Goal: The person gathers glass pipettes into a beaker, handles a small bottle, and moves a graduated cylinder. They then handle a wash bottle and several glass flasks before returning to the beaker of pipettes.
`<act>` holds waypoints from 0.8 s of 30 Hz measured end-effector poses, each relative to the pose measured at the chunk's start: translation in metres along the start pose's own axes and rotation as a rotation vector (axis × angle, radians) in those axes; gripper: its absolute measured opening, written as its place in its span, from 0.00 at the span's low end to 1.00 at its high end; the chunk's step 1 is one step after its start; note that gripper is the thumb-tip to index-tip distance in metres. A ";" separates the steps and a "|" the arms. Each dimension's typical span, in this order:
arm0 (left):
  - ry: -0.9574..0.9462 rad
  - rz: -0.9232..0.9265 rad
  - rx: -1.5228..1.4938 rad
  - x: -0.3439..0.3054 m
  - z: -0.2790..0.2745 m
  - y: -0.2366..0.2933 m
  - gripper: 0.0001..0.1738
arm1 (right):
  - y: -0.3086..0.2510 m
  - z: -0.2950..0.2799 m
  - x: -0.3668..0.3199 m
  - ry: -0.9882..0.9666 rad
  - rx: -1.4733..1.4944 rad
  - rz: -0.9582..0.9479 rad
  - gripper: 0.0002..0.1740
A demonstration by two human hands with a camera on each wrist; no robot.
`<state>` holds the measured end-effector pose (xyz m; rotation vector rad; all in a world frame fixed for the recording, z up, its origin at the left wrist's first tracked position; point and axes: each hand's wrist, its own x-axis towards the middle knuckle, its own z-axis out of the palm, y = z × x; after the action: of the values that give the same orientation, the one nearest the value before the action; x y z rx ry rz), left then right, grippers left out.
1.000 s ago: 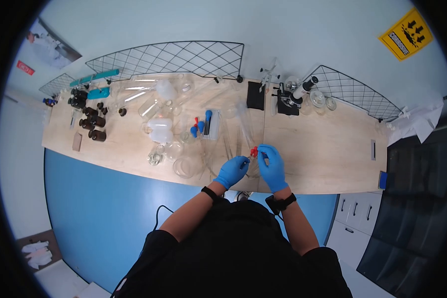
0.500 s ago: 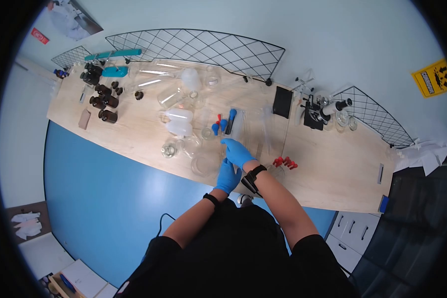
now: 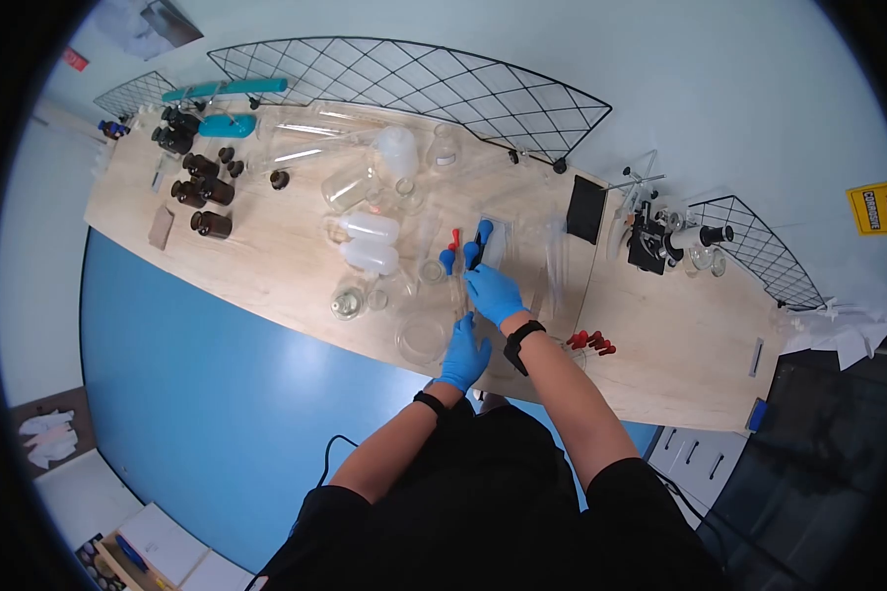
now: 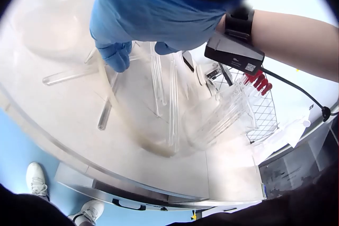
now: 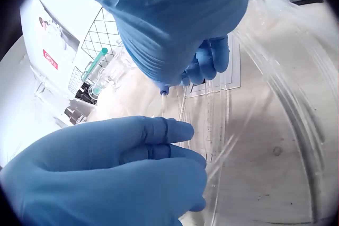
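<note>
My right hand (image 3: pixel 496 294), in a blue glove, reaches over the bench with its fingertips right at a blue rubber bulb (image 3: pixel 471 252). In the right wrist view, that hand (image 5: pixel 183 30) has bent fingers, and a thin glass tube runs down beneath it; I cannot tell whether the fingers grip a bulb. Two more blue bulbs and a red one (image 3: pixel 454 237) lie close by. My left hand (image 3: pixel 465 355) is low over the front of the bench, fingers extended and thumb apart, holding nothing visible. Long glass tubes (image 4: pixel 174 104) lie beside it.
Red-bulbed droppers (image 3: pixel 591 342) stand in a clear beaker (image 4: pixel 243 112) right of my right forearm. A glass dish (image 3: pixel 422 340), white plastic bottles (image 3: pixel 370 258) and brown bottles (image 3: pixel 212 225) sit leftward. A microscope (image 3: pixel 660 236) and wire rack (image 3: pixel 414 84) stand behind.
My right hand has left the red bulbs, crossed leftward over my left hand, then moved forward to the blue bulbs. The left hand has let go by the beaker and its fingers have extended.
</note>
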<state>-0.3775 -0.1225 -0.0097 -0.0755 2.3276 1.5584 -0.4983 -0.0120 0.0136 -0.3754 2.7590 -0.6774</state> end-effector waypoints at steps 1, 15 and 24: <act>-0.006 0.002 0.004 0.002 -0.003 0.005 0.38 | -0.001 0.002 0.003 -0.021 -0.033 0.030 0.11; 0.010 -0.037 -0.171 0.008 0.013 -0.015 0.44 | -0.014 0.020 0.022 0.009 -0.018 0.237 0.11; -0.079 0.064 -0.150 0.014 0.010 0.000 0.20 | -0.012 0.025 0.046 -0.155 0.084 0.565 0.20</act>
<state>-0.3880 -0.1116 -0.0169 0.0251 2.1700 1.7334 -0.5306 -0.0467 -0.0108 0.3468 2.4950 -0.5783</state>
